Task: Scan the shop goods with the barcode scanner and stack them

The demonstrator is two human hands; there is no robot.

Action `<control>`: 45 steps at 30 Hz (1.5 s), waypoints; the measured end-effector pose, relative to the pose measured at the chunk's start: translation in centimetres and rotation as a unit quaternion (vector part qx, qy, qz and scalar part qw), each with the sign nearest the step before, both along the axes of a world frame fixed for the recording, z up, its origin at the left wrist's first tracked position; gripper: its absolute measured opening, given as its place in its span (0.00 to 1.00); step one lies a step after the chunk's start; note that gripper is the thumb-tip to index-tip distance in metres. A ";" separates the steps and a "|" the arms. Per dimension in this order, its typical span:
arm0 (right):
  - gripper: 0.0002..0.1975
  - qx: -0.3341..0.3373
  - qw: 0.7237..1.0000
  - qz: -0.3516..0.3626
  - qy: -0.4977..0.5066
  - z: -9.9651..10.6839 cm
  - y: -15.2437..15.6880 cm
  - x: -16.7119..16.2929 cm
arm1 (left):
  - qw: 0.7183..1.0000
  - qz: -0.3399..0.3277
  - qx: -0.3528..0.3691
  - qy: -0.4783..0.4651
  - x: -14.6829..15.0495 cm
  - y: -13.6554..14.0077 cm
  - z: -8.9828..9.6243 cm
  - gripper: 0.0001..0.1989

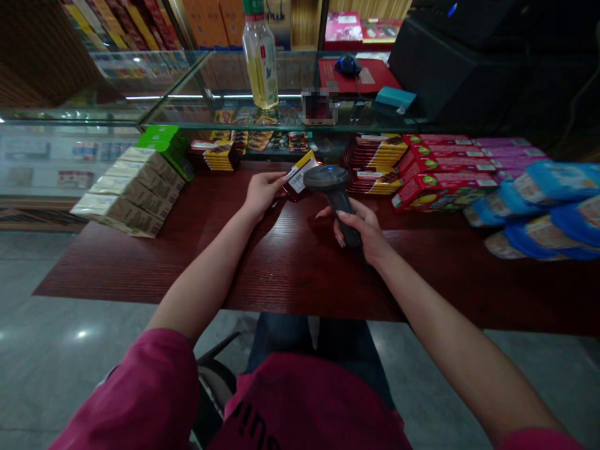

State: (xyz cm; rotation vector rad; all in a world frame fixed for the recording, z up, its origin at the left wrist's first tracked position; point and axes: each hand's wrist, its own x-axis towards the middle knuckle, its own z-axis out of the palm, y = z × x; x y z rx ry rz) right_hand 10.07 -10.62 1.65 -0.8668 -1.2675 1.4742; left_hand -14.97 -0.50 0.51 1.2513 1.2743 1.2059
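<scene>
In my left hand is a brown and yellow chocolate bar, tilted so that its white barcode label faces up. My right hand is wrapped round the handle of a black barcode scanner, which has a small blue light on top. The scanner's head is beside the bar's right end and overlaps it a little in this view; whether they touch I cannot tell. Similar bars lie in a low pile to the left and in taller stacks to the right.
Beige cartons and a green box stand on the left of the brown table. Red boxes, purple boxes and blue-lidded tubs fill the right. Behind, a bottle stands on the glass counter.
</scene>
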 end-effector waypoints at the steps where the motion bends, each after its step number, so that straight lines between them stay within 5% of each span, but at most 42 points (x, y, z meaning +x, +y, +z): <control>1: 0.21 0.000 1.000 0.003 0.003 0.0 0.0 0.0 | 1.000 0.003 0.006 0.009 0.0 0.0 0.0 0.09; 8: 0.20 -0.004 1.000 -0.013 0.014 0.2 0.0 -0.2 | 1.000 0.002 0.002 0.003 0.1 0.2 -0.4 0.13; 11: 0.18 -0.007 1.000 -0.021 0.008 0.3 0.0 -0.1 | 0.995 0.037 0.067 0.066 -0.5 0.4 0.2 0.12; 15: 0.18 -0.006 0.999 -0.037 0.020 0.4 0.0 -0.1 | 0.933 0.139 0.246 0.224 -3.8 0.2 2.2 0.12; 19: 0.16 -0.001 0.999 -0.027 0.027 0.9 0.4 -1.7 | 0.859 0.216 0.314 0.341 -9.5 -0.5 2.9 0.15; 23: 0.16 0.010 0.999 0.026 0.039 1.0 1.4 -4.9 | 0.825 0.210 0.298 0.432 -14.3 -0.9 1.7 0.16; 27: 0.16 -0.005 0.996 0.054 0.073 0.5 3.0 -8.3 | 0.816 0.210 0.242 0.482 -15.8 -0.8 0.9 0.19; 33: 0.16 -0.027 0.996 0.047 0.066 -0.2 3.9 -9.9 | 0.790 0.235 0.156 0.545 -14.9 -0.2 1.7 0.27; 45: 0.15 -0.041 0.996 0.031 0.079 -0.2 3.3 -9.5 | 0.784 0.176 0.175 0.569 -11.8 -0.5 1.1 0.31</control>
